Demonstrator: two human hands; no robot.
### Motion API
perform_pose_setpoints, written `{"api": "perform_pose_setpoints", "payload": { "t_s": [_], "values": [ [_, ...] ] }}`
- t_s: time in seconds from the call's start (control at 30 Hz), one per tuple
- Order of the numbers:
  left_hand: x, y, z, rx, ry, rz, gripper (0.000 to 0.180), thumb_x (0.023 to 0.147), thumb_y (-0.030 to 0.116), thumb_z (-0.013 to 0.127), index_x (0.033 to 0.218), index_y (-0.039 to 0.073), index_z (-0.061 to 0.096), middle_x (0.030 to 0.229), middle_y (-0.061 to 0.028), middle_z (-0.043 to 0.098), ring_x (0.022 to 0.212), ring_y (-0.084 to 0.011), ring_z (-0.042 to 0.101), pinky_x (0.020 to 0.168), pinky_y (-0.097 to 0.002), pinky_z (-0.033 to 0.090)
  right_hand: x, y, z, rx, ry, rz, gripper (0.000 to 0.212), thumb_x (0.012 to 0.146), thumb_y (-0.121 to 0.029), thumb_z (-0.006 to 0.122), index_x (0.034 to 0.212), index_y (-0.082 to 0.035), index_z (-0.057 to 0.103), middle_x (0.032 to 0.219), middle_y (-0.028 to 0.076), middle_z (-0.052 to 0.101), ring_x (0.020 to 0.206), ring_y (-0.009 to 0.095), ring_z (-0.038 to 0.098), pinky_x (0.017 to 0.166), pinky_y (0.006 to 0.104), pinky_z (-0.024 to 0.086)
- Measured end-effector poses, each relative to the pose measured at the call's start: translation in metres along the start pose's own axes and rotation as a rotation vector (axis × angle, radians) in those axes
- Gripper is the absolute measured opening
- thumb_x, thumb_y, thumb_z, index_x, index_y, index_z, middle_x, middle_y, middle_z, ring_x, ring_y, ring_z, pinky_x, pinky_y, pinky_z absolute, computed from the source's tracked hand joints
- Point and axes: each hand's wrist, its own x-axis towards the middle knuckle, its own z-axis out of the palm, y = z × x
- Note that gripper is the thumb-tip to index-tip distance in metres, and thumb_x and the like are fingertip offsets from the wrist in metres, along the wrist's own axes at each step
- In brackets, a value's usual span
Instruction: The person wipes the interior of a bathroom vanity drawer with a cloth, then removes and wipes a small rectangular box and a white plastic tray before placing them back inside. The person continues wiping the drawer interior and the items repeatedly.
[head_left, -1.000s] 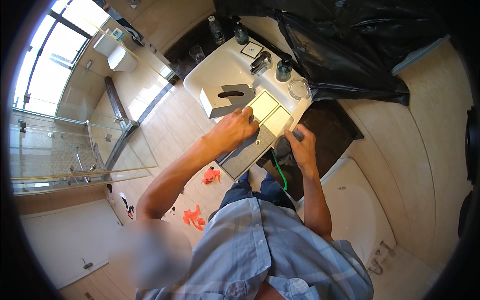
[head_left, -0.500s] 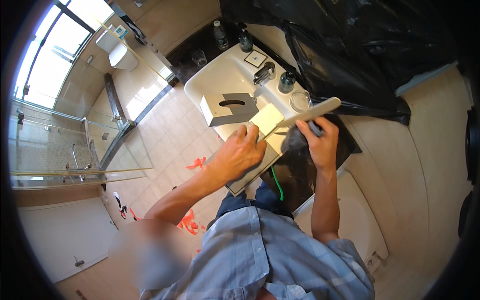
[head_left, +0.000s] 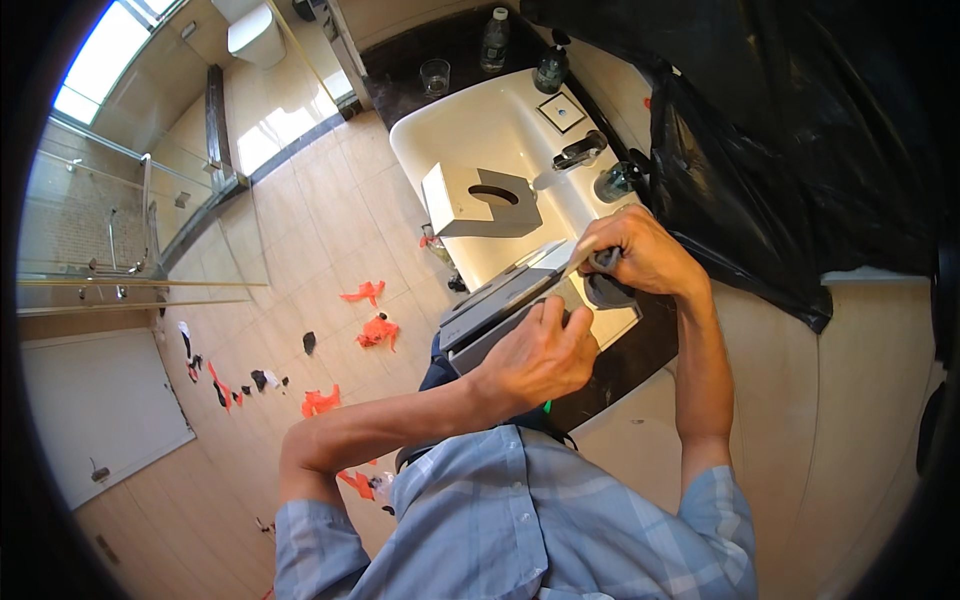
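Raised now, both hands [head_left: 590,310] grip grey tray [head_left: 500,300] over sink [head_left: 480,130].

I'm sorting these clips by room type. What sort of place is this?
A bathroom, most likely in a hotel or home: a white sink with a tap in a dark counter, a toilet, and a glass shower enclosure.

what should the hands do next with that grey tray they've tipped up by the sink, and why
Probably lift the grey tray a little higher before moving it. The right hand grips its far end and the left hand its near side, and it is tilted with its lower edge close to the counter edge beside the sink. The grey tissue box stands just behind, so sliding might catch it.
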Motion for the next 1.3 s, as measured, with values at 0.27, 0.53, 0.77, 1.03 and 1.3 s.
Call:
{"api": "perform_pose_setpoints", "payload": {
  "t_s": [0.27, 0.53, 0.77, 1.03, 1.3],
  "values": [
    [-0.002, -0.004, 0.001, -0.045, 0.015, -0.007, 0.014, 0.068, 0.018, 0.062, 0.070, 0.007, 0.054, 0.079, -0.0072, 0.043, 0.074, -0.0217, 0.048, 0.064, -0.0293, 0.045, 0.004, -0.011, -0.004, -0.028, -0.047, 0.079, 0.027, 0.067, 0.004, 0.067, 0.093, 0.000, 0.074, 0.092, 0.016, 0.071, 0.083, 0.034, 0.068, 0.075, 0.0351, 0.053],
    [-0.005, -0.010, -0.003, -0.073, 0.009, 0.008, 0.014, 0.069, 0.018, 0.062, 0.070, 0.007, 0.054, 0.080, -0.0077, 0.043, 0.075, -0.0228, 0.049, 0.065, -0.0300, 0.046, -0.016, -0.020, 0.006, 0.180, 0.247, 0.242, 0.023, 0.078, -0.002, 0.074, 0.100, 0.001, 0.071, 0.091, 0.013, 0.073, 0.080, 0.021, 0.069, 0.076, 0.0286, 0.052],
    [-0.018, -0.016, 0.001, -0.196, -0.106, -0.078, 0.020, 0.072, 0.017, 0.063, 0.086, 0.004, 0.058, 0.098, -0.0159, 0.053, 0.098, -0.0309, 0.055, 0.079, -0.0381, 0.048, -0.105, -0.006, 0.045, 0.887, 1.154, 0.444, 0.030, 0.097, -0.023, 0.062, 0.115, 0.002, 0.062, 0.101, 0.013, 0.070, 0.085, 0.017, 0.066, 0.080, 0.0297, 0.053],
    [-0.024, -0.031, 0.034, -0.386, 0.047, -0.146, 0.020, 0.087, 0.007, 0.061, 0.106, 0.005, 0.064, 0.127, -0.0199, 0.056, 0.104, -0.0396, 0.060, 0.079, -0.0442, 0.054, -0.231, 0.050, 0.166, 1.470, 1.834, 0.385, 0.031, 0.098, -0.027, 0.060, 0.113, -0.001, 0.065, 0.116, 0.014, 0.068, 0.106, 0.029, 0.065, 0.097, 0.0452, 0.052],
    [0.031, 0.014, 0.026, -0.014, -0.186, -0.109, 0.028, 0.085, 0.020, 0.069, 0.109, 0.006, 0.064, 0.128, -0.0154, 0.055, 0.103, -0.0354, 0.059, 0.075, -0.0459, 0.054, -0.229, 0.107, 0.254, 1.350, 2.268, 0.712, 0.029, 0.096, -0.027, 0.064, 0.112, -0.003, 0.067, 0.110, 0.012, 0.069, 0.101, 0.027, 0.066, 0.092, 0.0412, 0.053]
  ]
}}
